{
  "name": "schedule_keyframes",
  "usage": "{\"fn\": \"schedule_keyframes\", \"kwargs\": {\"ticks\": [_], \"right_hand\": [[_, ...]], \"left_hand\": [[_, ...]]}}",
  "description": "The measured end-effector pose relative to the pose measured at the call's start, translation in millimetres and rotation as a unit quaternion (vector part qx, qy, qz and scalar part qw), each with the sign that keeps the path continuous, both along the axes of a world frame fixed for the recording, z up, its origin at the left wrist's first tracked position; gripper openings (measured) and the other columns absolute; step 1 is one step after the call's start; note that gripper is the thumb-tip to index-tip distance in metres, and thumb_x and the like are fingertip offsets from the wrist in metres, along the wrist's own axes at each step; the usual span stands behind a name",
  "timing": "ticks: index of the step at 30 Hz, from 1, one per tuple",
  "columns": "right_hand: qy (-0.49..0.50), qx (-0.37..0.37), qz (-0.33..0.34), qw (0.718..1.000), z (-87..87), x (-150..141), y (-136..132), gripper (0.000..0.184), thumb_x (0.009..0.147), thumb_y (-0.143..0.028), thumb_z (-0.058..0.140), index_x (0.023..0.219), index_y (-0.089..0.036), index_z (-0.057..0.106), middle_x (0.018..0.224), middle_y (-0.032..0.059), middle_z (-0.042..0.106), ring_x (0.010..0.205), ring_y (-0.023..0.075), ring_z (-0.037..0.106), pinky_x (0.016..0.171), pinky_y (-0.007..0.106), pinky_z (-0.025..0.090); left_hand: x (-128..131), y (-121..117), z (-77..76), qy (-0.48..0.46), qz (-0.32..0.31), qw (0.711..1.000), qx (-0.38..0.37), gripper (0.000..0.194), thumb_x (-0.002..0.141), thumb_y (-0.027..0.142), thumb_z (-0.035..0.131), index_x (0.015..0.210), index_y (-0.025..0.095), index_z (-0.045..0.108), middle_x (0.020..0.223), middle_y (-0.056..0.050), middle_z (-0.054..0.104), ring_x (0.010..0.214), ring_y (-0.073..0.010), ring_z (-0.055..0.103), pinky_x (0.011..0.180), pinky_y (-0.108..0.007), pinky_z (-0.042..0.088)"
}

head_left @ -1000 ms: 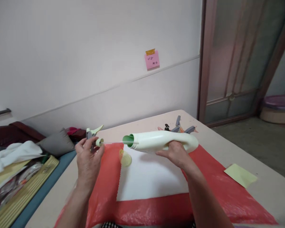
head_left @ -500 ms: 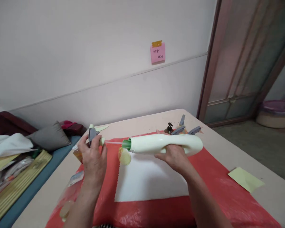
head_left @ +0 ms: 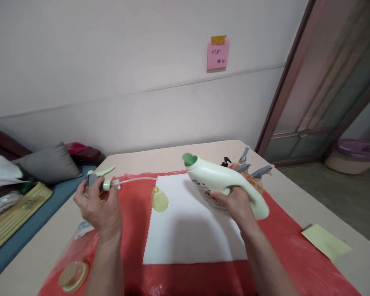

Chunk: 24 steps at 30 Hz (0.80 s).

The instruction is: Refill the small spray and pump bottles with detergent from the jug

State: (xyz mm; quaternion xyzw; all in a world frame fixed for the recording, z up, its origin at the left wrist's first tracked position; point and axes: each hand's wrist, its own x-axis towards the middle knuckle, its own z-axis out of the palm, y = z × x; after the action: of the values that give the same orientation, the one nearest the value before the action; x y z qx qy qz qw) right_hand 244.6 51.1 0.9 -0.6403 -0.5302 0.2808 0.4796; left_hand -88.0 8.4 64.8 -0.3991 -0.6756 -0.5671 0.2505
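Two hands full, one part in each: my left hand [head_left: 101,209] was pinching the grey and pale green spray head [head_left: 94,181] between thumb and fingers, and my right hand [head_left: 239,203] was wrapped around the handle of the pale green bottle [head_left: 217,174]. The bottle was tipped over, its open mouth up and toward my left hand, its base down past my right wrist. A thin, whitish tube [head_left: 138,179] stuck out of the spray head into the gap between my hands, well apart from that mouth. Below that gap lay a white sheet [head_left: 191,230] on red plastic [head_left: 132,242], with a yellowish see-through thing [head_left: 159,201] over the sheet's edge nearest my left hand; couldn't tell what it was. Just beyond my right hand stood some bottles with grey triggers [head_left: 260,172], partly hidden. A yellow-green paper [head_left: 325,241] lay off to the right of my right forearm, and a clear round container [head_left: 74,276] sat just left of my left forearm.
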Motion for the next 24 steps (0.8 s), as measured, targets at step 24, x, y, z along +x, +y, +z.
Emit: {"fn": "schedule_keyframes", "kwargs": {"ticks": [24], "right_hand": [[0.107, 0.068, 0.006, 0.992, -84.0, -93.4, 146.2, 0.071, 0.067, -0.058, 0.069, 0.117, -0.009, 0.061, 0.113, 0.0181, 0.070, 0.103, 0.0290, 0.062, 0.094, 0.045, 0.047]], "left_hand": [[-24.1, 10.3, -72.9, -0.145, -0.026, 0.989, -0.002, 0.029, 0.082, 0.022, 0.065, 0.109, 0.019, 0.072, 0.137, -0.012, 0.052, 0.121, -0.0255, 0.060, 0.097, -0.039, 0.055]]}}
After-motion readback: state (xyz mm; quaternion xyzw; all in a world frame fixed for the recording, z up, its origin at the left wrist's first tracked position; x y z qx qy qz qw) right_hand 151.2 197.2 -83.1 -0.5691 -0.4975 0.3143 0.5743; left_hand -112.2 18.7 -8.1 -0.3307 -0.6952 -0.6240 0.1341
